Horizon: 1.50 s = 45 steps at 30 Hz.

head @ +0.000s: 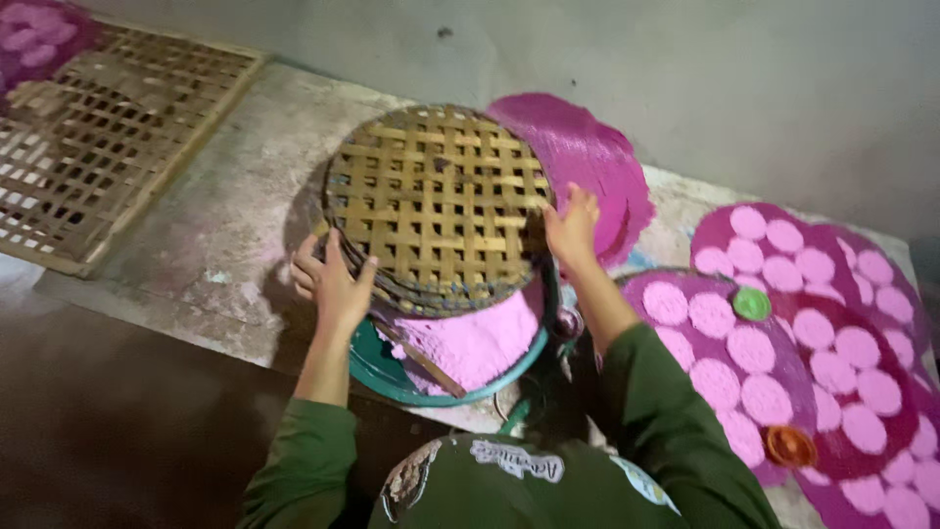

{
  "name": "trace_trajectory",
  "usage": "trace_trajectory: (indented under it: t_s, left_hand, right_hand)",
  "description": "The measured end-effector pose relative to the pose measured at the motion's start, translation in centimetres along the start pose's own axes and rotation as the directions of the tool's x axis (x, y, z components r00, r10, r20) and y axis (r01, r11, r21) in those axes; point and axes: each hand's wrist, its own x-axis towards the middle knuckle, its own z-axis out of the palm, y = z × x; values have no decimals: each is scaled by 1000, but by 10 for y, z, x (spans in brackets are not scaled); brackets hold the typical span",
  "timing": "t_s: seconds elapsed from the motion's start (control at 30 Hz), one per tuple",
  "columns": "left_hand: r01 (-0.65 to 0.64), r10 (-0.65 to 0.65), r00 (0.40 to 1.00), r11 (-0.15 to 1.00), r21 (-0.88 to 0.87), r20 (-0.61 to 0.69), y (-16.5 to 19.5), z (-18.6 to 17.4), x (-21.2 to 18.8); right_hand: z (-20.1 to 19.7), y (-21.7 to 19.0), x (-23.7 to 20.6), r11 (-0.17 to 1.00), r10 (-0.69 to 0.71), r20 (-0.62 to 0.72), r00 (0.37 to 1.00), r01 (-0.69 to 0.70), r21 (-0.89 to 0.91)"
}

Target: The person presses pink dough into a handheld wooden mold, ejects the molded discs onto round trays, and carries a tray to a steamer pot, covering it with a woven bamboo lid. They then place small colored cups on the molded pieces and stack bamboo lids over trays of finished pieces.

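Observation:
A stack of round woven bamboo trays (436, 206) sits tilted over a teal basin (392, 377) filled with pink paste (480, 343). My left hand (331, 282) grips the stack's lower left rim. My right hand (571, 227) holds its right rim, fingers on the edge. A wooden stick (421, 360) lies in the paste under the trays. Both my arms wear green sleeves.
A round magenta-coated tray (587, 162) lies behind the stack. To the right are round trays (813, 362) covered in pink discs, with a green lid (752, 304) and an orange lid (789, 447) on them. A square bamboo lattice (108, 127) rests at far left on the concrete ledge (235, 225).

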Motion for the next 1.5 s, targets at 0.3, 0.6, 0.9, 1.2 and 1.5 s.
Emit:
trace_trajectory:
  t_s: [0.3, 0.6, 0.9, 1.2, 1.5]
  left_hand:
    - [-47, 32, 998, 956, -290, -59, 34, -34, -24]
    - [-217, 336, 937, 351, -911, -94, 132, -57, -123]
    - [-47, 387, 897, 566, -823, 214, 258, 65, -304]
    - [-182, 236, 969, 880, -438, 71, 260, 177, -401]
    - [-158, 176, 984, 942, -298, 35, 217, 208, -404]
  right_hand:
    - [-26, 24, -21, 950, 134, 164, 977, -174, 261]
    - [-166, 93, -62, 775, -36, 30, 999, 9, 632]
    - [-373, 294, -217, 997, 69, -113, 991, -64, 45]
    - [-379, 424, -231, 991, 120, 51, 991, -116, -71]
    - [-352, 408, -237, 950, 280, 110, 954, -259, -177]
